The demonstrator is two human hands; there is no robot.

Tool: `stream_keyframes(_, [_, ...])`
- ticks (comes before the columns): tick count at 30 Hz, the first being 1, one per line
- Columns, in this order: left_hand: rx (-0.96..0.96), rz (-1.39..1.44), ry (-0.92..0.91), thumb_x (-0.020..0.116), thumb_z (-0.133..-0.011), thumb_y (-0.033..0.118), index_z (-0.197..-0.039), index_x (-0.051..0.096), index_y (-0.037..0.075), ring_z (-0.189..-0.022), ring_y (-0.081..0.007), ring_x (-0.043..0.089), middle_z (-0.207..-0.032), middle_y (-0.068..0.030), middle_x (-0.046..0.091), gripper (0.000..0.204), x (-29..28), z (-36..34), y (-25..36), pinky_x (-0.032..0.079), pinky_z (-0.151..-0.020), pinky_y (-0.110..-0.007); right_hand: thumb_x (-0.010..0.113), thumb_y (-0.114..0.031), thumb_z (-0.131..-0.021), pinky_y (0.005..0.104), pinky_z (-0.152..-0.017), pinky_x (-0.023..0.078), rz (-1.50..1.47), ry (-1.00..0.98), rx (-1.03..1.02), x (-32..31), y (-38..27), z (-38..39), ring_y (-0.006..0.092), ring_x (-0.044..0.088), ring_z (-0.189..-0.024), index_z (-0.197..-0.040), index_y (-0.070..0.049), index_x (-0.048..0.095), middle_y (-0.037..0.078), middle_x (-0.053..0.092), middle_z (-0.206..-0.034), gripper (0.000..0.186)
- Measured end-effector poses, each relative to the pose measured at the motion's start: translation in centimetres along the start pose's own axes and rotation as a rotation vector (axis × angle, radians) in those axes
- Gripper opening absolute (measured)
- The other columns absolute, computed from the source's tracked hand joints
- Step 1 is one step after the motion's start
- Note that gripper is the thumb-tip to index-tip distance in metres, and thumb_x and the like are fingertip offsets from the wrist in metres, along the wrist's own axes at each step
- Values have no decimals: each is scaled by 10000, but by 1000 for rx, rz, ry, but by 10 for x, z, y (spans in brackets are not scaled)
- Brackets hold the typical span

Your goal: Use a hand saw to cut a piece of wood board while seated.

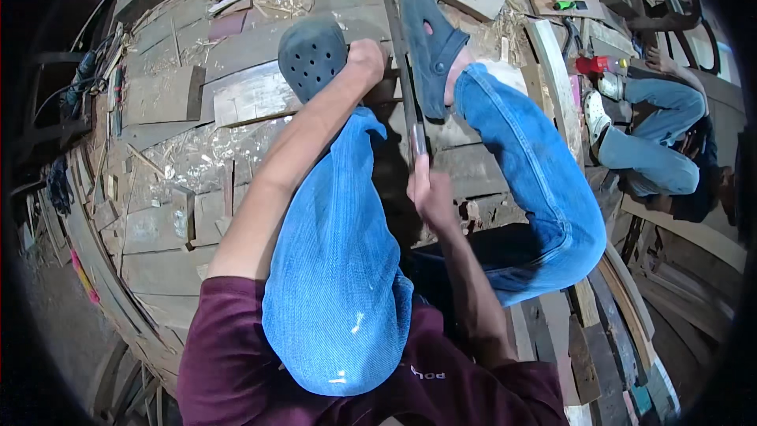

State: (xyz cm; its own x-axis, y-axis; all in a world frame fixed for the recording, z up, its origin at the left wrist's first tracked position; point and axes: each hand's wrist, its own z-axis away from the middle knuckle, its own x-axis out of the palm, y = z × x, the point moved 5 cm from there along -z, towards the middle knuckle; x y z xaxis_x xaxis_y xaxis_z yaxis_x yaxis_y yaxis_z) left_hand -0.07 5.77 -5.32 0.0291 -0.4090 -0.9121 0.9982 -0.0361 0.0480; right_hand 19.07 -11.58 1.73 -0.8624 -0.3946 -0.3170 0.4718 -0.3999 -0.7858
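My right hand [432, 193] is closed, its index finger stretched along the near end of a long, thin, dark blade-like tool [407, 83]. Seen almost edge-on, this tool runs away from me between my feet; its exact kind is unclear. A shiny metal part [417, 139] shows just ahead of the finger. My left hand [367, 61] is closed in a fist beside the tool, next to the toe of my left dark clog [313, 55]. What it grips, if anything, is hidden. My right clog [430, 47] rests close along the tool's right side.
Boards [260, 99] and wood shavings lie over the plank floor. A wood block [183, 217] stands at left. Right of my foot lie a pale plank [552, 71], a green-and-black tool [569, 5] and a red object [599, 65]. Another person [658, 130] sits at the far right.
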Motion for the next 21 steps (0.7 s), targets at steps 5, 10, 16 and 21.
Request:
stream_keyframes(5, [2, 86, 39, 555, -727, 85, -909, 685, 135, -883, -267, 641, -924, -120, 658, 229, -5, 9, -3, 525, -730, -354, 357, -467, -937, 232, -402, 298, -1, -36, 154, -14, 8, 23, 55, 409, -433, -569, -63, 475, -11, 439, -476, 559])
stream_keyframes(10, [40, 17, 65, 551, -750, 87, -897, 693, 133, -843, -270, 652, -876, -114, 669, 209, -3, 1, 1, 530, -701, -357, 378, -488, -923, 250, -359, 289, -89, -75, 123, -7, -36, -44, 88, 407, -384, -563, -64, 472, -2, 445, -480, 563])
stream_keyframes(16, [9, 46, 72, 567, -734, 97, -906, 686, 121, -916, -257, 631, -942, -131, 655, 210, -2, 17, -4, 503, -776, -349, 389, -470, -921, 274, -375, 291, -13, -12, 61, -1, 0, 4, 93, 406, -393, -483, -56, 447, -5, 416, -439, 606])
stream_keyframes(21, [49, 83, 101, 524, -718, 70, -828, 683, 129, -826, -287, 642, -881, -127, 656, 202, -3, 12, 6, 516, -713, -371, 361, -553, -901, 262, -318, 305, -74, -60, 139, -16, -10, -22, 94, 389, -341, -512, -69, 441, -7, 399, -432, 625])
